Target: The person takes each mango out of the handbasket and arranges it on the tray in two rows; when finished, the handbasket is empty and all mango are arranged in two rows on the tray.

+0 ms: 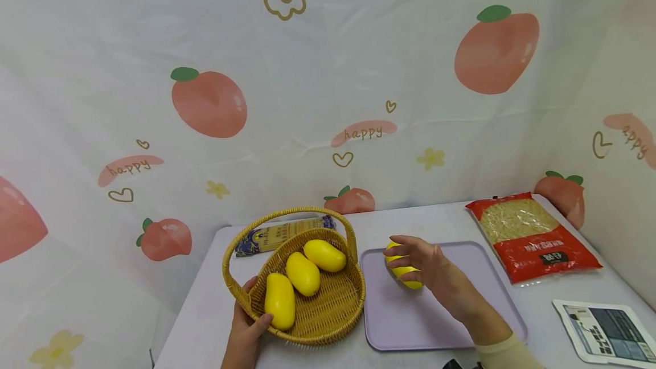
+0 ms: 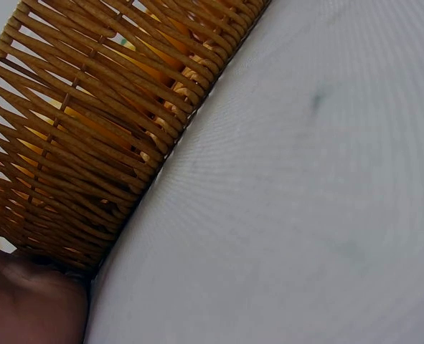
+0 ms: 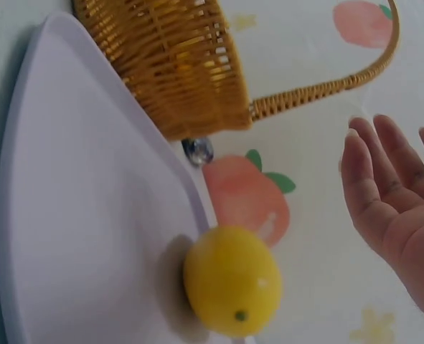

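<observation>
My left hand [image 1: 246, 329] grips the left rim of a woven basket [image 1: 328, 318] with a tall arched handle; its thumb lies over the edge. Inside the basket sit three yellow mangoes, one near the thumb [image 1: 280, 300], one in the middle [image 1: 303, 274] and one at the far side [image 1: 325, 255]. Another yellow mango [image 3: 232, 279] lies on the lilac tray [image 1: 410, 326] to the right. Above it hovers my right hand [image 1: 435, 269], fingers spread and holding nothing; in the right wrist view a gap separates hand and mango.
Behind the basket lies a long blue-and-yellow packet [image 1: 284, 235]. A red bag with pale contents [image 1: 533, 238] rests at the back right, and a white flat package with dark print [image 1: 605, 332] at the front right. A patterned curtain [image 1: 287, 73] hangs behind the table.
</observation>
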### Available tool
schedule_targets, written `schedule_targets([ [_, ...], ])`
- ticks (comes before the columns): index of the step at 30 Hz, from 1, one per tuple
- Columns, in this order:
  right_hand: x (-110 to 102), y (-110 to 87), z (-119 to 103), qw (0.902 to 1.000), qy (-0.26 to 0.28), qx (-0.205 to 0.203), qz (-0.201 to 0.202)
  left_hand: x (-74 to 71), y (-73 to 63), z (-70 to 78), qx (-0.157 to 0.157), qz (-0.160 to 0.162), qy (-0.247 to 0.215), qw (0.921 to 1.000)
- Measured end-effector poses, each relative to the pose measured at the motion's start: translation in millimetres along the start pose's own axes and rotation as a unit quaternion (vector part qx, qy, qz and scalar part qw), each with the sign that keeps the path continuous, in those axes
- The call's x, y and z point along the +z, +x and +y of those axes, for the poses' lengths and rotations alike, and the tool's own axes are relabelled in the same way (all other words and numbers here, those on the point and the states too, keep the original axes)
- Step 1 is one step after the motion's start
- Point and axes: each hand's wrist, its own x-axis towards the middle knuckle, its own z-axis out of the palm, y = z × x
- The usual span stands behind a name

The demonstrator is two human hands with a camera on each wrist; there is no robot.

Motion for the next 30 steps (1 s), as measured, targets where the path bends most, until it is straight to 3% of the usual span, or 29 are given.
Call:
schedule_targets([
  [24,53.3,15.7,24.1,0.9952,0.074,0.042,-0.049,-0.8,-0.1,-0.7,0.005,-0.003,0.006,1.0000],
  [30,59.9,23.1,29.2,0.9938,0.094,0.034,-0.048,-1.6,-0.3,-0.8,0.008,-0.006,0.007,0.9999],
])
